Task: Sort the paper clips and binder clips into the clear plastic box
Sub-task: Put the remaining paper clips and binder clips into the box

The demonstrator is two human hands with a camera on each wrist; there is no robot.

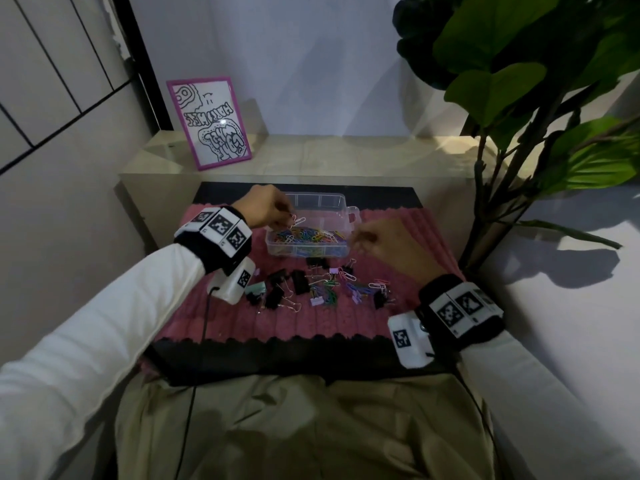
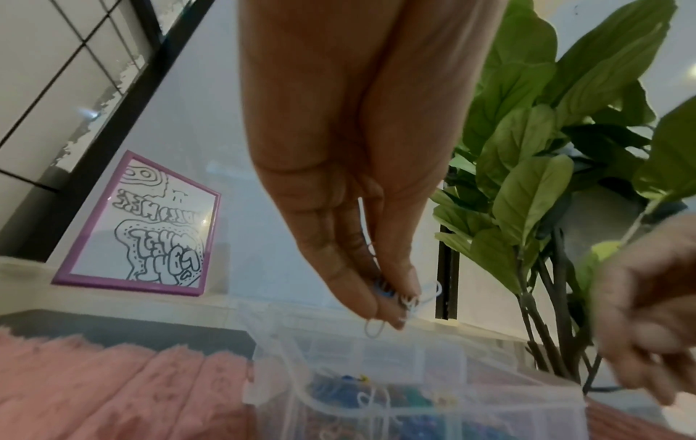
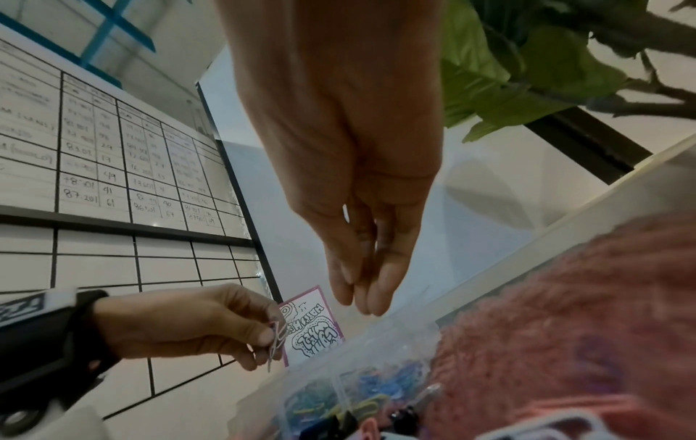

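The clear plastic box [image 1: 352, 216] stands open at the back of the pink mat [image 1: 242, 323]; its front compartment holds a heap of coloured paper clips [image 1: 308, 236]. Above the box's left part, my left hand [image 1: 285, 216] pinches a few paper clips [image 2: 427, 293], one white clip [image 1: 298, 221] dangling. The right wrist view shows the same clips [image 3: 277, 342]. My right hand [image 1: 358, 240] hovers at the box's right front corner, fingertips [image 3: 371, 300] together, pointing down, with nothing seen in them. Black binder clips [image 1: 299, 282] and loose paper clips [image 1: 360, 289] lie scattered on the mat before the box.
A mint binder clip [image 1: 256, 289] lies at the left of the scatter. The mat sits on a black tabletop [image 1: 277, 358]. Behind it, a beige ledge [image 1: 346, 154] carries a purple-framed drawing [image 1: 209, 123]. A leafy plant [image 1: 519, 98] overhangs the right side.
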